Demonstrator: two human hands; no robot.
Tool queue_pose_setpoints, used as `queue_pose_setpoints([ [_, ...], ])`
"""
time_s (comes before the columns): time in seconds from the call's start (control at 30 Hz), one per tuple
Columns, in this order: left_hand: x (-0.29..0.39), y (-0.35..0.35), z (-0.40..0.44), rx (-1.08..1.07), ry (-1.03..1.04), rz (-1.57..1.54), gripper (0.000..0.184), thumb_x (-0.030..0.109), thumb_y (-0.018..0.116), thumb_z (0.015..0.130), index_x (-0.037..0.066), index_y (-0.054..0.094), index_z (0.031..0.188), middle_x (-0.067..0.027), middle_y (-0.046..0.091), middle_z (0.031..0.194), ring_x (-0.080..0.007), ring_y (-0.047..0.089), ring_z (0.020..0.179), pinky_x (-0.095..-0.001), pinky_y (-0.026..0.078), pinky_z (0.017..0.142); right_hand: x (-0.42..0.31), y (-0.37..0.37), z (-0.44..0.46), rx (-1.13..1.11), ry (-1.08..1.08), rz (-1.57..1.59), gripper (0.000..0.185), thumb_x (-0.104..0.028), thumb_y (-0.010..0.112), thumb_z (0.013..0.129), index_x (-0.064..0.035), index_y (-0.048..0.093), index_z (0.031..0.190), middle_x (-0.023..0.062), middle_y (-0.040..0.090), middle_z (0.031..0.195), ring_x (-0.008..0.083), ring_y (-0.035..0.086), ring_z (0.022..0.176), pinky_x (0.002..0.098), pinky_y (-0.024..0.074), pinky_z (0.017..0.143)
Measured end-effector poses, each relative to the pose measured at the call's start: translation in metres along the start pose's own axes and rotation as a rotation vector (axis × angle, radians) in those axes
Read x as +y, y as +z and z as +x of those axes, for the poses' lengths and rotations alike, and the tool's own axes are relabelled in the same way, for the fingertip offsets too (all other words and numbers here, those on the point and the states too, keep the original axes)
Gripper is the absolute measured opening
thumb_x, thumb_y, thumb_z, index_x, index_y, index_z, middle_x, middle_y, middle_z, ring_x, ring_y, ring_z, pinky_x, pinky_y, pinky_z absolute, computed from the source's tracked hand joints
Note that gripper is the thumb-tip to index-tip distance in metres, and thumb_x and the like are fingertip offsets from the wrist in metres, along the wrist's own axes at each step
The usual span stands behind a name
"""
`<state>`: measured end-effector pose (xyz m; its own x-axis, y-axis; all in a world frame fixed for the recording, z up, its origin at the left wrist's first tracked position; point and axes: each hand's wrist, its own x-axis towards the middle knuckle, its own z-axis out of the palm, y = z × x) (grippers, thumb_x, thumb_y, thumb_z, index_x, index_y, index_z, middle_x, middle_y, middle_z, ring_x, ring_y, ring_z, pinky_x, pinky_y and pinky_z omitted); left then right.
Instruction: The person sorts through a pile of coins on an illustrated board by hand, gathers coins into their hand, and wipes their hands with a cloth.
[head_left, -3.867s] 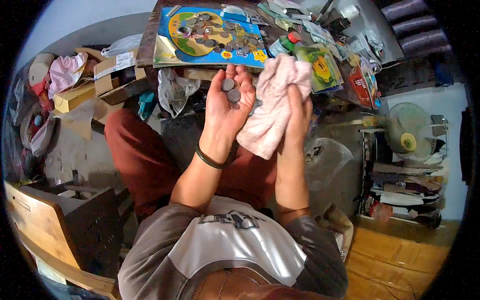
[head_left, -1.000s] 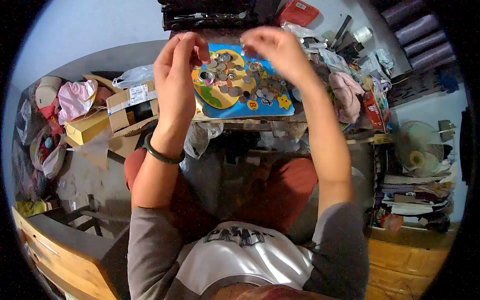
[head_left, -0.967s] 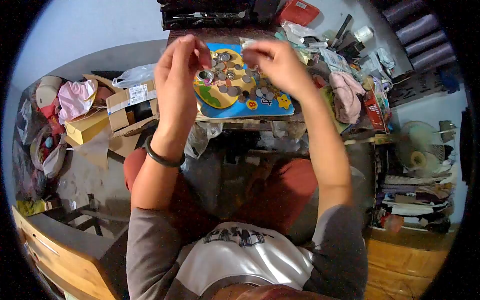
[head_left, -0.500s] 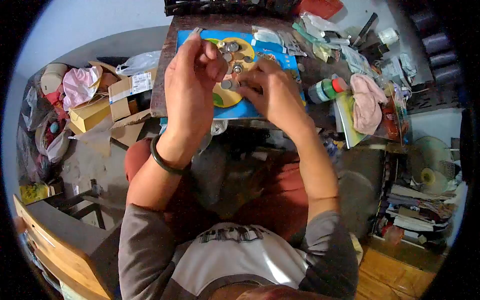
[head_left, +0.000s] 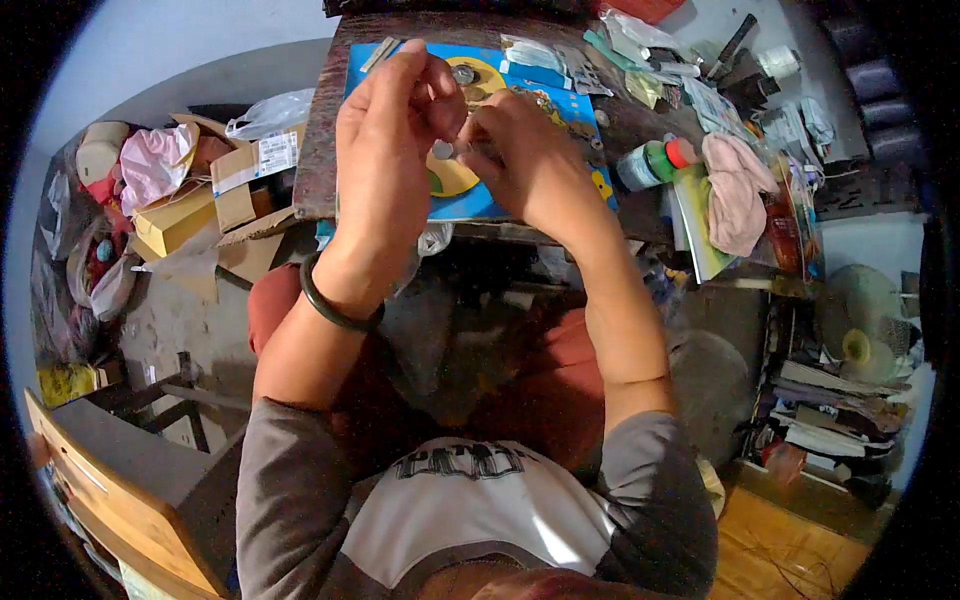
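Observation:
My left hand (head_left: 392,125) is raised over the left side of a blue mat (head_left: 460,207) with yellow shapes, its fingers curled in. Close beside it, my right hand (head_left: 535,165) has thumb and fingers pinched together near the left fingertips. Whatever either hand holds is hidden or too small to make out. A small round metal piece (head_left: 463,74) lies on a yellow patch beyond the hands. Another pale grey disc (head_left: 442,150) shows between them. Past my right hand is a cluster of small metal bits (head_left: 546,104), partly covered.
A thin grey strip (head_left: 380,54) lies at the mat's far left corner. Clear packets (head_left: 535,62) sit at its back edge. To the right are a green bottle with a red cap (head_left: 655,163) and a pink cloth (head_left: 738,190). Cardboard boxes (head_left: 250,185) stand left of the table.
My right hand has moved left and away from me, from the metal discs on the mat up to my left hand. My left hand stays raised with curled fingers. The view has shifted slightly.

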<state>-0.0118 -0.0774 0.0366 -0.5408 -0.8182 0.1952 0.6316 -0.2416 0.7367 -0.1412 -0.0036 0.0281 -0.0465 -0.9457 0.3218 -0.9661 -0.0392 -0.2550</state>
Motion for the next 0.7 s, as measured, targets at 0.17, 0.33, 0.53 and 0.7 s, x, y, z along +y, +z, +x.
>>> queue_pose_setpoints([
  [0.17, -0.004, 0.002, -0.002, 0.070, -0.014, 0.026, 0.034, 0.029, 0.048, 0.097, 0.004, 0.057, 0.076, 0.0005, 0.049, 0.061, -0.0070, 0.045, 0.057, -0.0229, 0.038, 0.055, -0.001, 0.001, -0.003, 0.033, -0.065, 0.083, 0.018, -0.015, 0.061, 0.083, -0.0037, 0.058, 0.097, 0.0161, 0.056, 0.091, 0.0360, 0.055, 0.091, 0.0435, 0.0454, 0.078],
  [0.33, -0.004, -0.003, -0.003, 0.017, 0.008, 0.026, 0.032, 0.028, 0.049, 0.097, 0.005, 0.057, 0.077, 0.0011, 0.049, 0.062, -0.0065, 0.046, 0.057, -0.0219, 0.038, 0.055, 0.001, 0.006, -0.002, 0.041, -0.032, 0.106, 0.017, -0.015, 0.059, 0.085, -0.0052, 0.059, 0.098, 0.0168, 0.056, 0.092, 0.0364, 0.055, 0.091, 0.0439, 0.0453, 0.079],
  [0.53, -0.004, 0.000, -0.007, 0.004, 0.020, 0.051, 0.032, 0.028, 0.050, 0.097, 0.005, 0.058, 0.076, 0.0007, 0.051, 0.062, -0.0062, 0.047, 0.057, -0.0212, 0.037, 0.054, -0.011, -0.003, 0.001, -0.036, 0.010, -0.064, 0.019, -0.018, 0.054, 0.087, -0.0018, 0.062, 0.093, 0.0193, 0.060, 0.092, 0.0357, 0.058, 0.092, 0.0451, 0.0478, 0.080],
  [0.7, -0.002, -0.006, -0.004, 0.021, 0.031, 0.008, 0.033, 0.029, 0.049, 0.097, 0.005, 0.059, 0.077, 0.0003, 0.052, 0.062, -0.0062, 0.047, 0.056, -0.0213, 0.038, 0.055, -0.006, 0.008, 0.000, 0.017, 0.011, -0.161, 0.016, -0.021, 0.062, 0.082, -0.0094, 0.063, 0.094, 0.0099, 0.060, 0.094, 0.0322, 0.057, 0.090, 0.0434, 0.0479, 0.078],
])
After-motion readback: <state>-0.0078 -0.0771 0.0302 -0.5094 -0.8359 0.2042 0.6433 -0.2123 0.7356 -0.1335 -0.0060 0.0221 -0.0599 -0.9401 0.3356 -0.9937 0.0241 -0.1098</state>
